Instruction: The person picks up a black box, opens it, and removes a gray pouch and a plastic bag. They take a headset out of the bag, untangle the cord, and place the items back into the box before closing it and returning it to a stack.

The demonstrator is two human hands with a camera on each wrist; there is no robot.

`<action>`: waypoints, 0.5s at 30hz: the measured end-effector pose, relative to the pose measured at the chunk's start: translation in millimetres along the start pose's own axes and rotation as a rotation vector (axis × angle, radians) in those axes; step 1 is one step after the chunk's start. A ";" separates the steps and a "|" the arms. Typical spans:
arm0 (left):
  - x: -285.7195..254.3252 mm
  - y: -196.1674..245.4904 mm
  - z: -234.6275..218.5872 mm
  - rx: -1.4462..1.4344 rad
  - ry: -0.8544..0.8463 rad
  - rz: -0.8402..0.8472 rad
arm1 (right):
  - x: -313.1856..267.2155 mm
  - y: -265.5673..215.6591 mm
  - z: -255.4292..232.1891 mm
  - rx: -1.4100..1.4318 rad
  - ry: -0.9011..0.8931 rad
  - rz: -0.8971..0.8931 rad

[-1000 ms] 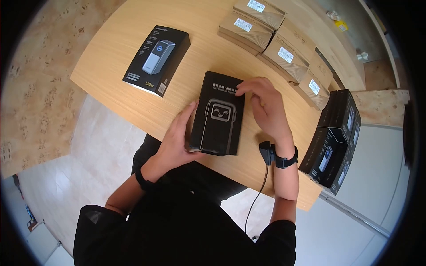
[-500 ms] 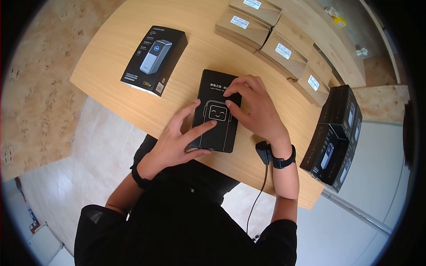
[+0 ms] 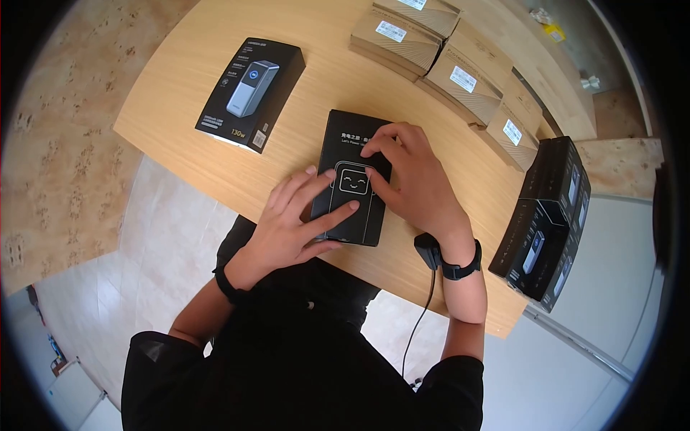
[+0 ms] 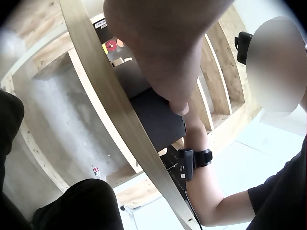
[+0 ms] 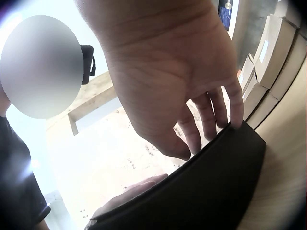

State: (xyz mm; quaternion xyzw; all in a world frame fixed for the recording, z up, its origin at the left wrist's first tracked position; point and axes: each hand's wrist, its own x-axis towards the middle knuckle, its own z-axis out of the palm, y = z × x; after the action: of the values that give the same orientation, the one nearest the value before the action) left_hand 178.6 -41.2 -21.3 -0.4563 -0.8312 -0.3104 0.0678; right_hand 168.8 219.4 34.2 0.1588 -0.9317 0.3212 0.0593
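A black box (image 3: 348,136) with a line-drawn smiling face lies on the wooden table in the head view. My left hand (image 3: 277,233) rests on its lower left part, fingers spread over the top face and thumb by the near edge. From the right, my right hand (image 3: 420,179) touches the top face with bent fingertips. The right wrist view has the right hand (image 5: 168,76) over the dark box (image 5: 201,177), with left fingers (image 5: 129,195) along its far edge. In the left wrist view, the left hand (image 4: 163,52) partly hides the box (image 4: 158,120).
Another black box (image 3: 251,93), marked 130W, lies at the back left. Several brown cartons (image 3: 460,79) stand along the back right. Black boxes (image 3: 539,223) are stacked at the right edge. A cable (image 3: 424,316) hangs from the right wrist camera (image 3: 428,251).
The box has come down flat on the table and slightly left. My left fingers have moved from its side onto its top; my right hand has moved left over it.
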 end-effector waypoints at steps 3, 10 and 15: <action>-4.8 -5.8 8.2 0.050 0.074 0.175 | -1.2 0.5 -0.7 -0.008 -0.017 0.022; -11.2 -3.6 22.6 0.025 0.200 0.233 | -0.4 -0.5 1.3 0.001 0.000 -0.005; -8.0 1.1 30.9 0.016 0.264 0.244 | 0.3 -5.9 3.3 -0.012 0.003 0.024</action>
State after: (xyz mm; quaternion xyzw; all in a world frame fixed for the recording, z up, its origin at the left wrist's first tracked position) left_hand 189.3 -28.7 -48.6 -0.5084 -0.7560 -0.3505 0.2169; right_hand 170.4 212.9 35.0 0.1467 -0.9354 0.3166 0.0575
